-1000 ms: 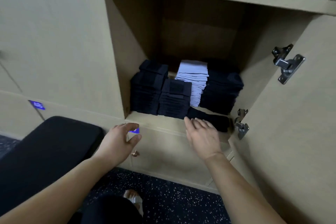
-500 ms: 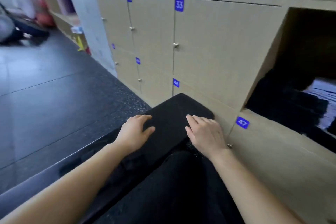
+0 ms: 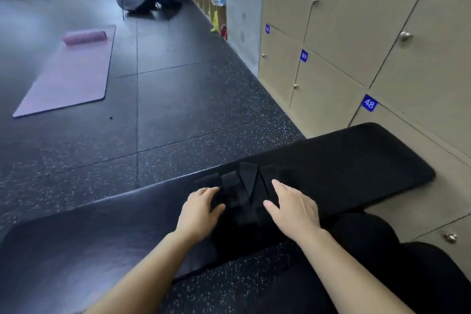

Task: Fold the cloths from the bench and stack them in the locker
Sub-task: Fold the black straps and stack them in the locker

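Black cloths (image 3: 242, 194) lie overlapped on the padded bench (image 3: 356, 160), between the open left hand (image 3: 200, 208) and open right hand (image 3: 293, 205) — neither gripping. Black on black, edges blur — a pinch could catch two layers.

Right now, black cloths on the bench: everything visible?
The black cloths lie in a small loose pile on the padded black bench, several flat strips overlapping at angles. They look like matte fabric, not yet neatly folded. The left hand and right hand rest on either side, fingers touching them.
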